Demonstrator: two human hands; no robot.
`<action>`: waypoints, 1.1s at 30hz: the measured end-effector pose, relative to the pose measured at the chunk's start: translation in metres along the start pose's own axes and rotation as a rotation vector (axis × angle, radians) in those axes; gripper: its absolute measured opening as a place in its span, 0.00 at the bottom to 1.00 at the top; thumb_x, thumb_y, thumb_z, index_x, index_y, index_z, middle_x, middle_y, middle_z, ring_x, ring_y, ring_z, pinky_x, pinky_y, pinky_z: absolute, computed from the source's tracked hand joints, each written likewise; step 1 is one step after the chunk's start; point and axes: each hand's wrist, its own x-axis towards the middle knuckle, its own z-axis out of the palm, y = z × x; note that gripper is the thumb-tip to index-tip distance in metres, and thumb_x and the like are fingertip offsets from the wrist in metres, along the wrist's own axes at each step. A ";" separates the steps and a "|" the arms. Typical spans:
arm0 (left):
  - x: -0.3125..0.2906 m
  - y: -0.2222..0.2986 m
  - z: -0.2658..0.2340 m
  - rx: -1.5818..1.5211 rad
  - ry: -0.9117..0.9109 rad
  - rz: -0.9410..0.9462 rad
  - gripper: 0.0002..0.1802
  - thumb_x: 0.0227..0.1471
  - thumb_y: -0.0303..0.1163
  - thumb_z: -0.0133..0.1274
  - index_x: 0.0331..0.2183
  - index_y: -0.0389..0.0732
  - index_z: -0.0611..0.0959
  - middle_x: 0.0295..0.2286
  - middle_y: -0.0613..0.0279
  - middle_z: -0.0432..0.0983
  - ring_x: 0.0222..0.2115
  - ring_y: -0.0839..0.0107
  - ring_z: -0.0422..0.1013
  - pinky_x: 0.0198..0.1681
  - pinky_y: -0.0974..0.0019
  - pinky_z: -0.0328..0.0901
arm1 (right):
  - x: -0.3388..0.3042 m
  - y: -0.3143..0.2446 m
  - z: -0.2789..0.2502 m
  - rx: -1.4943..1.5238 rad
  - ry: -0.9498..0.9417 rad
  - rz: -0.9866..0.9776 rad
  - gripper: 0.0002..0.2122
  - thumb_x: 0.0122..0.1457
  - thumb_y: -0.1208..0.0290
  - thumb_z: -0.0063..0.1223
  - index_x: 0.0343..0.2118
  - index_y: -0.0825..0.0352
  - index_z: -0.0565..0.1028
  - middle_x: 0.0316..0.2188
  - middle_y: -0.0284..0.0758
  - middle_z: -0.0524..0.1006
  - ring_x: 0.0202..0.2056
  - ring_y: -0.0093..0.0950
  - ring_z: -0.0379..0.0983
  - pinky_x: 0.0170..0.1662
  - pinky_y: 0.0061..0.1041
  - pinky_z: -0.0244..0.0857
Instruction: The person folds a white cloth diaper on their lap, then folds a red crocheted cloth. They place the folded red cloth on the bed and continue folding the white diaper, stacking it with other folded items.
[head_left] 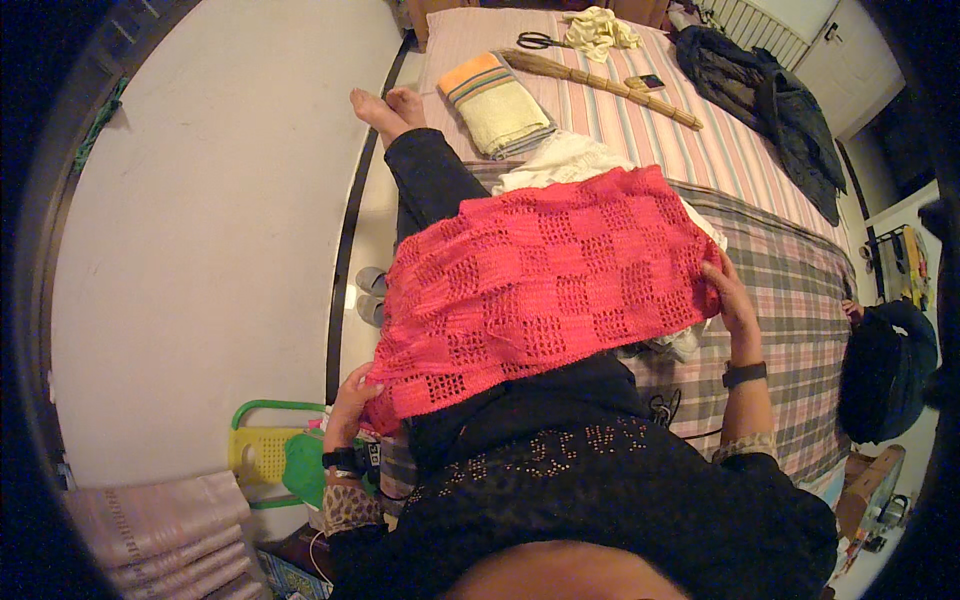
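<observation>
A pinkish-red crocheted piece (545, 280), worked in a checker pattern of solid and openwork squares, is spread across my lap and black-clad legs. At its near left corner my left hand (350, 398) is closed on the edge, with the thumb on top. My right hand (733, 298) grips the right edge, its fingers partly tucked behind the fabric. Between the hands the piece lies fairly flat, with slight ripples toward the left side. White cloth (565, 162) shows from under its far edge.
I sit on a bed with a striped sheet (640, 115) and plaid blanket (790, 280). Beyond lie a folded towel (500, 110), straw broom (600, 82), scissors (540, 41), yellow cloth (600, 32) and dark jacket (770, 100). A yellow-and-green chair (262, 452) stands left.
</observation>
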 end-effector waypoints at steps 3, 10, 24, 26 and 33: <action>-0.001 -0.003 -0.003 0.005 0.033 0.023 0.31 0.48 0.22 0.57 0.55 0.35 0.71 0.45 0.55 0.77 0.44 0.66 0.74 0.50 0.62 0.68 | -0.009 -0.014 0.008 -0.146 0.106 0.064 0.25 0.56 0.76 0.47 0.59 0.68 0.66 0.55 0.38 0.72 0.55 0.31 0.67 0.59 0.28 0.59; -0.018 0.004 -0.026 0.026 0.140 0.031 0.22 0.47 0.20 0.57 0.47 0.35 0.77 0.43 0.57 0.78 0.41 0.69 0.75 0.47 0.65 0.69 | 0.015 -0.026 -0.066 0.218 0.203 -0.229 0.23 0.53 0.81 0.44 0.55 0.72 0.69 0.53 0.41 0.73 0.54 0.33 0.69 0.57 0.28 0.64; -0.011 -0.034 0.004 0.202 -0.057 0.164 0.25 0.50 0.26 0.56 0.51 0.39 0.74 0.36 0.65 0.78 0.31 0.81 0.71 0.31 0.76 0.65 | 0.016 0.050 -0.075 -0.110 0.242 -0.044 0.19 0.59 0.75 0.51 0.54 0.66 0.71 0.47 0.34 0.76 0.47 0.27 0.73 0.50 0.26 0.66; -0.013 -0.032 0.009 0.315 0.044 0.080 0.22 0.50 0.26 0.56 0.49 0.38 0.76 0.31 0.67 0.78 0.28 0.82 0.70 0.30 0.76 0.65 | 0.020 0.032 -0.075 -0.331 0.262 -0.242 0.20 0.58 0.75 0.51 0.55 0.67 0.70 0.48 0.35 0.76 0.48 0.27 0.72 0.51 0.26 0.65; -0.035 -0.014 -0.011 0.247 0.209 0.150 0.10 0.49 0.26 0.57 0.37 0.38 0.81 0.25 0.69 0.76 0.25 0.81 0.70 0.28 0.75 0.66 | 0.048 -0.034 -0.097 -0.080 0.358 -0.253 0.22 0.59 0.72 0.49 0.57 0.68 0.68 0.51 0.41 0.74 0.51 0.32 0.71 0.55 0.31 0.64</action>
